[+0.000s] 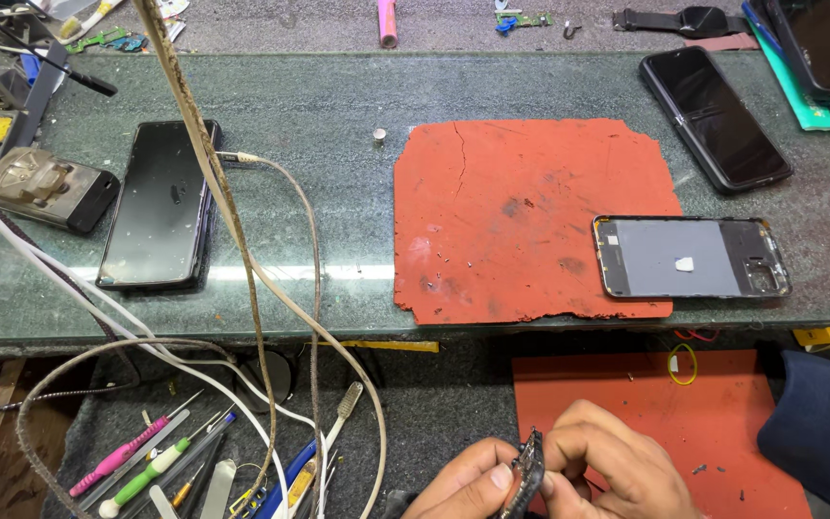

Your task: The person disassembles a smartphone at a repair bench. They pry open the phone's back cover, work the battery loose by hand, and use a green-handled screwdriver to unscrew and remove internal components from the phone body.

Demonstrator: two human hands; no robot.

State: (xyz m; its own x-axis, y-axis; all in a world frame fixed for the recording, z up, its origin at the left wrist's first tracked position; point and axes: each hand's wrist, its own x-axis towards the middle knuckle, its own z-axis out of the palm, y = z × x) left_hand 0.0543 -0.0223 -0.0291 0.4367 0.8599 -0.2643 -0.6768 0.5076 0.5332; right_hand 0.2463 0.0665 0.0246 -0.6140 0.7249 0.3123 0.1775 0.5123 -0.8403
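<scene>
My left hand (468, 481) and right hand (607, 461) both pinch small dark phone component (528, 471), held edge-on between them, long axis near upright. Low over lower red mat (626, 394); opened phone frame (692, 256) well beyond, on glass shelf.

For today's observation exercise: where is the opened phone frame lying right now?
The opened phone frame lies flat on the glass shelf, overlapping the right edge of the torn orange mat, just below the black phone.

Bright, even overhead light, sharp focus, with a pale glare streak on the glass bench top (338, 272).
</scene>
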